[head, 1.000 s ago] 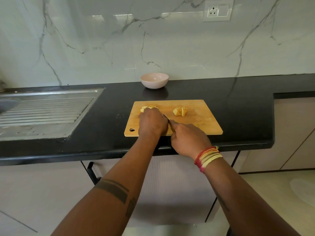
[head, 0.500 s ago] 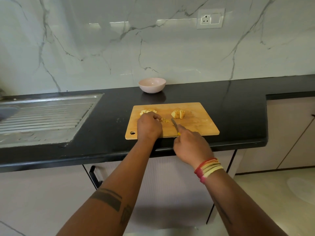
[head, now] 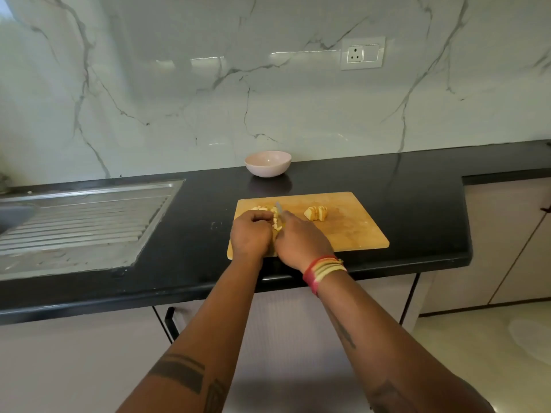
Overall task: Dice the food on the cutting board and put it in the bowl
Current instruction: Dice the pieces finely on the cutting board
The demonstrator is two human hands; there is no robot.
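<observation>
right hand (head: pixel 301 238) has its grip curled round a knife (head: pixel 279 210); only the pale blade shows, its tip pointing away from the person, while the handle is hidden under the fingers. left hand (head: pixel 252 232) sits just beside it, knuckles bent, its grip curled down on the yellow food pieces (head: pixel 275 220) at the left of the cutting board (head: pixel 351 231). how firmly those fingers pinch the food is hard to tell, since the back of the hand covers most of it. the blade stands between the two hands, touching or right at the cut pieces, with a few small chunks showing past the left knuckles. a second piece of food (head: pixel 316 213), sliced but holding together, lies further right on the board, apart from both hands.

the bowl (head: pixel 267 163), pale pink, stands on the black bench (head: pixel 417 186) beyond the board, close to the marble wall; nothing can be seen in it from this angle. a steel draining board (head: pixel 83 222) is set into the bench to the left. a white socket plate (head: pixel 363 53) is fixed on the wall above; no writing can be read on it. red and yellow threads (head: pixel 323 269) wrap the right wrist.
</observation>
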